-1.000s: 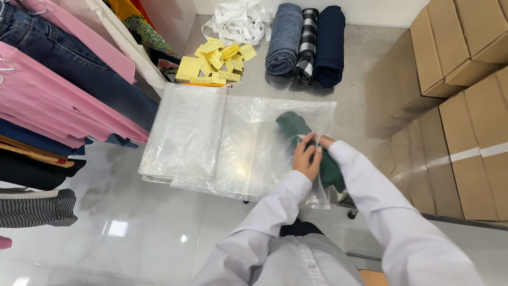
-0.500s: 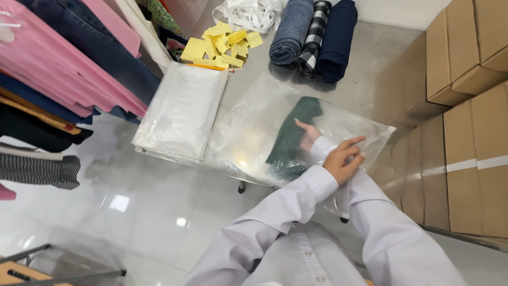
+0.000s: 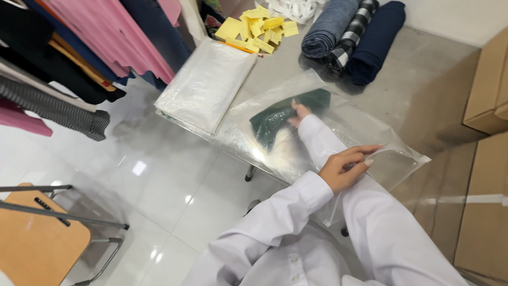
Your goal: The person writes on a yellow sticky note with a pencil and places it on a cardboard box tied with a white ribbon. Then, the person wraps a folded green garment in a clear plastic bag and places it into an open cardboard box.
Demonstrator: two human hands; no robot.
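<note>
The left hand (image 3: 344,168) pinches the near open edge of a clear plastic bag (image 3: 365,130) that lies on the grey counter (image 3: 423,79). The right hand (image 3: 299,112) reaches deep inside the bag, its grip pressed onto a folded dark green garment (image 3: 278,114) at the bag's far left end; through the plastic I cannot tell whether the fingers close around it. Left of the bag lies a stack of clear bags (image 3: 206,85). At the far edge sit yellow tags (image 3: 256,26) and three rolled fabrics (image 3: 352,34). Cardboard boxes (image 3: 489,90) stand at right.
</note>
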